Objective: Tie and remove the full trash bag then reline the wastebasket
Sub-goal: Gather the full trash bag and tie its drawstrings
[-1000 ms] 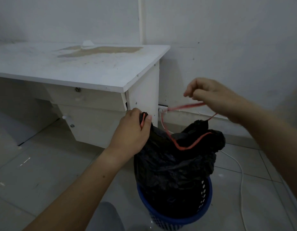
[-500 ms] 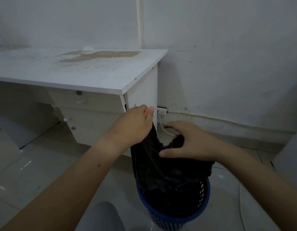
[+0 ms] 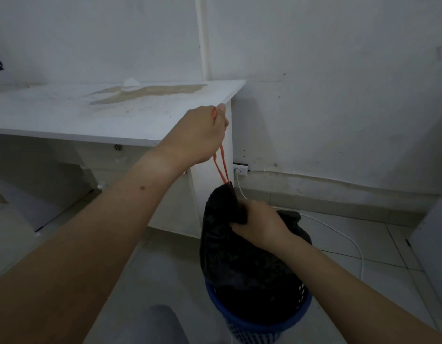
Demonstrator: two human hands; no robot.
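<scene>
A full black trash bag (image 3: 239, 256) stands in a blue perforated wastebasket (image 3: 259, 326) on the tiled floor. A red drawstring (image 3: 221, 162) runs taut in two strands from the bag's gathered neck up into my left hand (image 3: 202, 135), which grips it in a fist above the bag, level with the desk edge. My right hand (image 3: 259, 222) grips the bunched black plastic just below the neck, on top of the bag.
A white desk (image 3: 103, 115) with a stained top stands left of the basket, its side panel close behind the bag. A wall socket (image 3: 239, 168) with a white cable (image 3: 344, 237) lies on the floor to the right. My knee (image 3: 153, 326) shows at the bottom.
My left hand has risen, pulling the red drawstring out taut from the bag's neck. My right hand has dropped the string and now clamps the gathered plastic.
</scene>
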